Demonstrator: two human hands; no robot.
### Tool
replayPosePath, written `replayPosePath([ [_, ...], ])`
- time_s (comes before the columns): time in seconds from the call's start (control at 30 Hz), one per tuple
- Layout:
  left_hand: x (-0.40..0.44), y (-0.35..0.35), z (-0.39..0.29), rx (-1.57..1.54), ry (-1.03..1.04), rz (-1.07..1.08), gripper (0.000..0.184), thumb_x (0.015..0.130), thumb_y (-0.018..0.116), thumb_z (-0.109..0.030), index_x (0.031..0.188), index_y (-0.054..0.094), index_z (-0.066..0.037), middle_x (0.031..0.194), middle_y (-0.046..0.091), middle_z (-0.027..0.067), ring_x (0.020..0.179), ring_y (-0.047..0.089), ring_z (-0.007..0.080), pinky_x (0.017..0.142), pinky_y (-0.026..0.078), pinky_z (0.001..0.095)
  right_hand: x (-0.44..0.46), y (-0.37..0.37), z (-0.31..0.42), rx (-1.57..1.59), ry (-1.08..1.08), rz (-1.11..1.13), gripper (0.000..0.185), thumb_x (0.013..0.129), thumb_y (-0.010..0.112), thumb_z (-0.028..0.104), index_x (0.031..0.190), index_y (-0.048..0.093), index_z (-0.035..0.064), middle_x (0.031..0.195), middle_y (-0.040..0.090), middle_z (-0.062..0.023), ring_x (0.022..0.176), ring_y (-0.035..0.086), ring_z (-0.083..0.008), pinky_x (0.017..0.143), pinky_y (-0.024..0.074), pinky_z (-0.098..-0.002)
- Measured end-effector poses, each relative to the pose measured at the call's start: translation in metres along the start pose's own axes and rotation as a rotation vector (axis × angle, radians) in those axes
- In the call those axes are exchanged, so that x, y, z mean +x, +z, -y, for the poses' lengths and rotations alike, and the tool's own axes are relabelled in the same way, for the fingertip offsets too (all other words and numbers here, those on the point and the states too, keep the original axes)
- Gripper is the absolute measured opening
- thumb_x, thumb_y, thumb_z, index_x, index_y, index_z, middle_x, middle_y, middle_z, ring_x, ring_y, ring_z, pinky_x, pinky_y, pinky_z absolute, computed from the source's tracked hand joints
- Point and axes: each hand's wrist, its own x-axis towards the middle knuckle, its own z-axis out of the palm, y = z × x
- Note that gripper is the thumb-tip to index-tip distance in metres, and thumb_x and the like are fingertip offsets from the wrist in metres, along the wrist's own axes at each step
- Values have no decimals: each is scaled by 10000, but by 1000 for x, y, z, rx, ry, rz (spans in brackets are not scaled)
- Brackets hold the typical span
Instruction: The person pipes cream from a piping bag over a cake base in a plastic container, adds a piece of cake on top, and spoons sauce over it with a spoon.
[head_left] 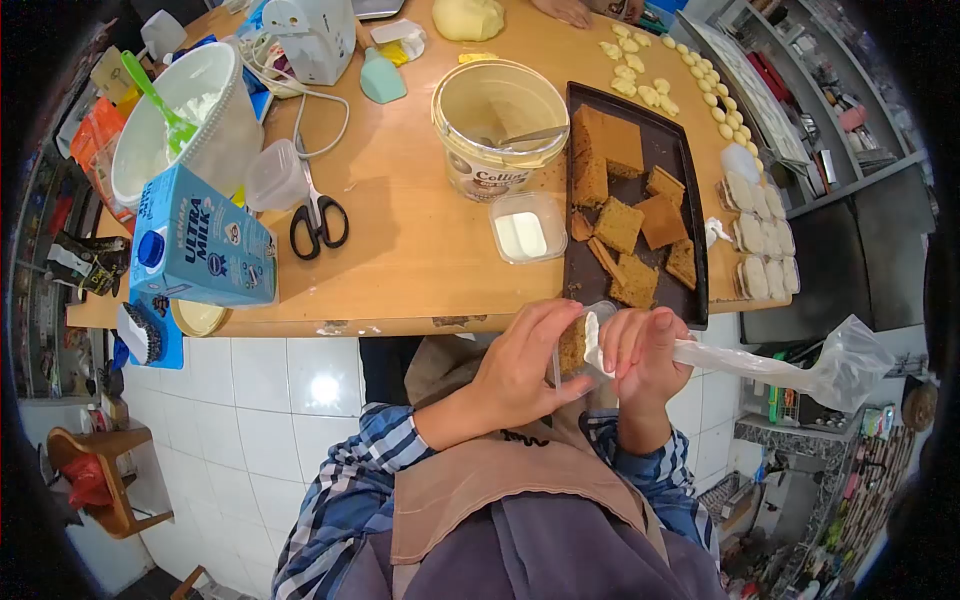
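Note:
In front of my chest, my left hand (512, 368) grips a small clear plastic box (558, 374) with a piece of brown cake (573, 347) inside. My right hand (645, 362) is closed around a clear piping bag (750, 362), whose twisted tail sticks out to the right. White cream (592, 340) shows at the bag's tip, against the cake. Just beyond my hands, a dark baking tray (690, 190) holds several cut pieces of brown cake (618, 225). Left of the tray, another clear box (520, 228) has white cream in it.
A large tub (490, 170) with a utensil stands behind the small box. Scissors (318, 222), a blue milk carton (205, 240) and a white bowl (222, 115) occupy the left. Filled boxes (762, 235) line the right edge. Dough pieces (628, 65) and another person's hand (568, 10) are at the back.

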Motion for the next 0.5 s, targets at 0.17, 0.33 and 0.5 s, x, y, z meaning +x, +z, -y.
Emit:
replayPosePath([
  [0.17,1,-3,0,-18,36,-10,776,580,797,-101,1229,385,5,1162,499,204,1047,506,371,887,433,409,-3,2,-1,25,25,19,426,967,419,241,587,434,47,449,432,-55,402,417,-145,399,324,-268],
  [0.33,1,-3,1,-40,52,-23,779,563,785,-60,1227,386,15,1164,487,213,1054,499,379,888,434,405,-5,9,-1,55,59,13,416,963,426,220,584,423,49,454,427,-50,403,414,-147,406,333,-270],
  [0.5,2,-4,2,-37,62,-22,794,549,787,-47,1230,384,17,1164,488,214,1060,500,379,889,434,404,-5,15,4,65,130,55,434,963,427,228,567,420,54,475,440,-50,436,425,-146,438,344,-273],
])
